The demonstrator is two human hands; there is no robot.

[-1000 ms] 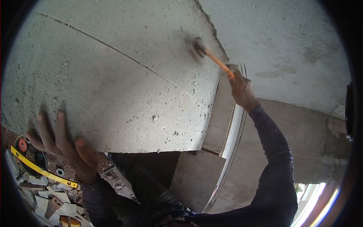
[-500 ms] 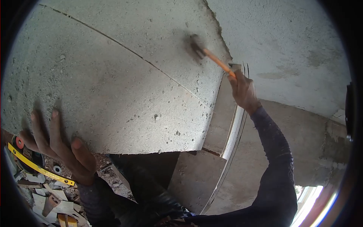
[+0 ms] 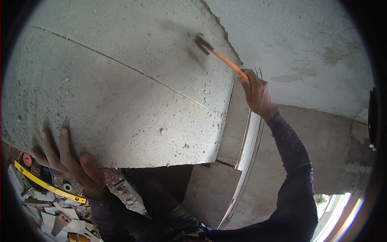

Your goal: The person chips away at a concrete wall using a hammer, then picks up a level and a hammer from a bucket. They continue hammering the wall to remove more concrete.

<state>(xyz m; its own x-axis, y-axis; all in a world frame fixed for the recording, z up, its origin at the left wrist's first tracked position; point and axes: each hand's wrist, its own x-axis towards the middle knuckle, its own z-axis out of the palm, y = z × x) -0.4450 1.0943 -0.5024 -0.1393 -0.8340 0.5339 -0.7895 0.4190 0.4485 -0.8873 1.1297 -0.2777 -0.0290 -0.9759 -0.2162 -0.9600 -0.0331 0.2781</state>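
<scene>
My right hand (image 3: 258, 93) is closed round the wooden handle of a claw hammer (image 3: 227, 61). The dark hammer head lies over a large grey concrete slab (image 3: 121, 92), close to its broken upper-right edge, with a blurred shadow beside it. A thin straight groove runs diagonally across the slab. At the lower left, my left hand (image 3: 72, 161) rests on the near edge of the slab, fingers spread over its face and thumb apart.
Below the left hand lie a yellow spirit level (image 3: 50, 183), a red disc (image 3: 27, 159), a white roll (image 3: 67, 187), a handsaw (image 3: 60, 223) and scattered tile offcuts. A grey wall (image 3: 298, 52) rises at right, beside a pale curved strip (image 3: 250, 141).
The hammer head has shifted slightly left and up over the slab. The left hand and the level appear slightly lower and further right, as the whole view has moved a little.
</scene>
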